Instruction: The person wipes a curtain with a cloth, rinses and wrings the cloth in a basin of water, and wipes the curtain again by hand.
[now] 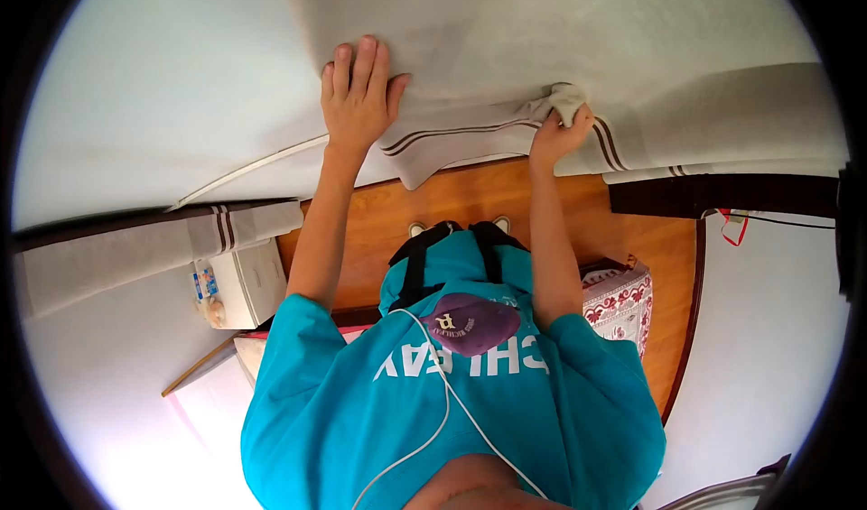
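Light grey fabric with dark double stripes along its lower edge hangs in front of me. My left hand lies flat against its upper left part, fingers stretched out and holding nothing. Farther right, my right hand has its fingers closed around a bunched piece of pale cloth, close to the striped edge. Whether this bunch is part of the hanging fabric or a separate cloth, I cannot tell. Both arms reach forward.
Below is an orange-brown wooden floor. A white cabinet stands at left, near another striped fabric. A red-and-white patterned cloth lies at right, beside a pale wall. A white cable runs down my shirt.
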Demonstrator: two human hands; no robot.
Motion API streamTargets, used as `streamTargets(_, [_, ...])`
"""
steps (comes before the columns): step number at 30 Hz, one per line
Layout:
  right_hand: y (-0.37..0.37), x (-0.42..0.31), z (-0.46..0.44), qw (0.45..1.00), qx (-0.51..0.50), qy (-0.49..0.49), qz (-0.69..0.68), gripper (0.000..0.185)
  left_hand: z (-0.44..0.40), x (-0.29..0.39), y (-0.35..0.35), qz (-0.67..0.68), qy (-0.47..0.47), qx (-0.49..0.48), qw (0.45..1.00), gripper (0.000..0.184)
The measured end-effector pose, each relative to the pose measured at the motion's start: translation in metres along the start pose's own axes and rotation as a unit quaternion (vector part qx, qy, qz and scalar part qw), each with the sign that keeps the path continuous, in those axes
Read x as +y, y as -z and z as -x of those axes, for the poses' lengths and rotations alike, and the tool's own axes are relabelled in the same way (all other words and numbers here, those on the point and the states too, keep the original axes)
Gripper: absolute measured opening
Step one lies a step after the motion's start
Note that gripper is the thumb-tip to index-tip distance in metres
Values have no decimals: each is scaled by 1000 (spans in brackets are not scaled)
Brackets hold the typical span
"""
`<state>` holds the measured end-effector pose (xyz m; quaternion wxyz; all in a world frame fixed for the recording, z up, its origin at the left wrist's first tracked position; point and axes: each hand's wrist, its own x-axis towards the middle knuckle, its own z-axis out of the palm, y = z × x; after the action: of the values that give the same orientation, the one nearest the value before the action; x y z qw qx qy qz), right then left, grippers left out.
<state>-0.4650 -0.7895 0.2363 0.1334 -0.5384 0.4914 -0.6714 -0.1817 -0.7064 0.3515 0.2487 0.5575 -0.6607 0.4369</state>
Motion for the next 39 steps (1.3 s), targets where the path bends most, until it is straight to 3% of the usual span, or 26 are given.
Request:
streamTargets(1, [1, -3, 5, 995, 16, -88, -49, 34, -2, 1, 3, 3, 1, -3, 1000, 54])
streamTargets(6, [9, -52, 34, 980, -72, -164, -91, 33, 19, 1, 20, 17, -8, -29, 999, 57])
streamTargets(7, [6, -70, 41, 969, -99, -199, -110, 32, 39, 5, 21, 50, 41, -32, 997, 59])
streamTargets(8, [3, -67, 44, 984, -122, -83, -97, 32, 57, 8, 22, 81, 91, -34, 992, 62])
streamTargets(9, [2, -72, 45, 984, -123, -86, -97, 32, 67, 16, 25, 80, 90, -37, 992, 62])
streamTargets(11, [0, -86, 44, 983, -149, -35, -105, 33, 76, 40, 28, 123, 258, 74, 955, 49])
streamTargets(13, [0, -92, 44, 977, -155, -57, -133, 32, 79, 57, 35, 112, 286, 117, 944, 45])
streamTargets(15, [1, -101, 40, 971, -163, -76, -158, 32, 85, 70, 40, 184, 424, -153, 873, 44])
streamTargets(17, [3, -113, 36, 953, -182, -139, -196, 29, 86, 82, 27, 188, 384, -151, 891, 37])
streamTargets(19, [-5, -110, 38, 950, -198, -123, -207, 28, 95, 93, 11, 322, 396, -160, 845, 24])
streamTargets(20, [-7, -110, 39, 948, -209, -107, -216, 27, 99, 98, 7, 325, 396, -161, 844, 24])
streamTargets(21, [-7, -112, 40, 949, -208, -106, -213, 27, 99, 102, 4, 390, 413, -161, 807, 21])
streamTargets(22, [-7, -114, 43, 940, -176, -169, -237, 26, 100, 104, 4, 454, 429, -161, 764, 19])
streamTargets(23, [-6, -116, 47, 926, -143, -233, -259, 24, 104, 105, 6, 457, 429, -163, 762, 19])
streamTargets(25, [6, -104, 53, 938, -131, -214, -240, 21, 107, 105, 12, 495, 476, -223, 692, 19])
streamTargets(27, [14, -96, 65, 950, -113, -194, -218, 18, 107, 104, 20, 487, 479, -217, 697, 19])
streamTargets(29, [25, -95, 77, 938, -27, -261, -225, 16, 104, 101, 25, 483, 481, -209, 701, 19])
streamTargets(32, [42, -93, 100, 941, -17, -267, -206, 16, 107, 84, 29, 473, 477, -212, 710, 19])
streamTargets(37, [53, -83, 114, 948, -26, -250, -197, 17, 114, 59, 27, 383, 438, -205, 787, 20])
streamTargets(39, [53, -81, 111, 945, -41, -260, -193, 17, 113, 54, 32, 381, 457, -187, 782, 17])
